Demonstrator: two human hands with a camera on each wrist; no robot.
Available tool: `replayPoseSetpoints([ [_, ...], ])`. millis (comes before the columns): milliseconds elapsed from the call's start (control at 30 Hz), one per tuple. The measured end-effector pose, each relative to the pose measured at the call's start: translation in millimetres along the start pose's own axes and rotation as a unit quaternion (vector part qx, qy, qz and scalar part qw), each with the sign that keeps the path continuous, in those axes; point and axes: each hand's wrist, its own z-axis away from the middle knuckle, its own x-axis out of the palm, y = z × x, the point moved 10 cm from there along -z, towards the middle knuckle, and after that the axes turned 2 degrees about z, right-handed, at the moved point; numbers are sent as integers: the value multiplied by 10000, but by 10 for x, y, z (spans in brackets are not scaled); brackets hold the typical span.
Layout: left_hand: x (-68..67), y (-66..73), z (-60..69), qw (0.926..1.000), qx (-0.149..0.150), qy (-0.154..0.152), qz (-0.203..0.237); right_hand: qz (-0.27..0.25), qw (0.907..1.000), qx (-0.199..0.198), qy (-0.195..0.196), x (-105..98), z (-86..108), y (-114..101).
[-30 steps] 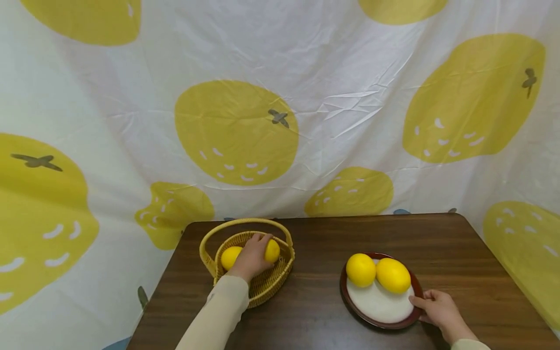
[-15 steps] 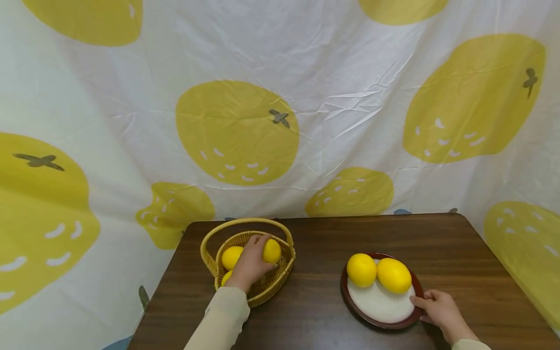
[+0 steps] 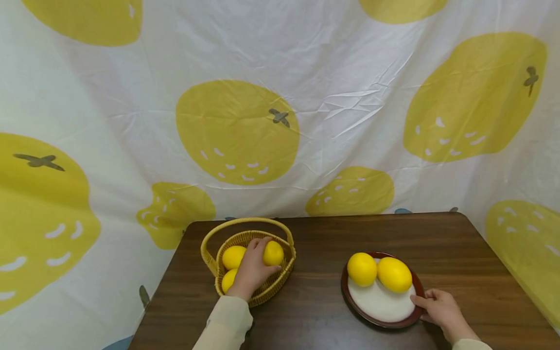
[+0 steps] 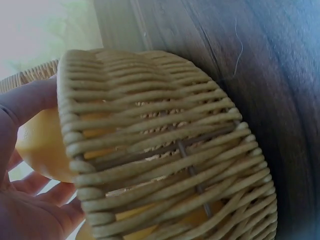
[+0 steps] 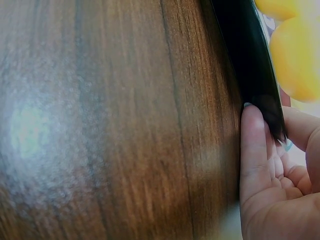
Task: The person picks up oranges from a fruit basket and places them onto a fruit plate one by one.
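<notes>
In the head view, a wicker basket (image 3: 282,279) with an arched handle stands on the left of the table. My left hand (image 3: 251,272) reaches into it and holds a lemon (image 3: 273,253) at the basket's right side, thumb and fingers curled round the fruit. Two other lemons (image 3: 234,257) lie inside, partly hidden by that hand. In the left wrist view, the basket wall (image 4: 165,135) covers part of the held lemon (image 4: 42,142). My right hand (image 3: 442,311) pinches the rim of a dark red plate (image 3: 379,324) with a white centre, which bears two lemons (image 3: 394,275).
A dark wooden table (image 3: 315,272) lies under everything. Behind it and at the sides hangs a white cloth (image 3: 341,116) printed with large lemons. The basket handle (image 3: 245,221) arches over the far side of the basket.
My left hand has drawn slightly back toward me, its thumb now showing below the lemon. More of the lemons at the basket's left shows. My right hand and the plate have stayed put.
</notes>
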Motion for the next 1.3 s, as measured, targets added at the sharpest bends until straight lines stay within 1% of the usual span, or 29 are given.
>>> replayPoseSetpoints([
  [100, 1, 43, 36, 10000, 49, -3, 72, -7, 10000, 46, -26, 1, 1, 1],
  [233, 17, 67, 69, 10000, 58, -7, 40, 13, 10000, 80, 6, -6, 4, 5],
  [500, 20, 133, 93, 9998, 165, 69, 16, -11, 10000, 49, 35, -9, -13, 11],
  [733, 16, 189, 138, 9996, 238, 148, 85, 40, 10000, 30, 32, -2, -6, 7],
  [967, -3, 278, 178, 9987, 420, 278, 66, 74, 9999, 91, 34, -6, -3, 18],
  [1167, -23, 381, 197, 9979, 550, 312, 101, 34, 9999, 110, 24, -6, -1, 13],
  [1300, -18, 439, 215, 9978, 566, 332, 102, 24, 10000, 88, 11, 3, 8, 12],
])
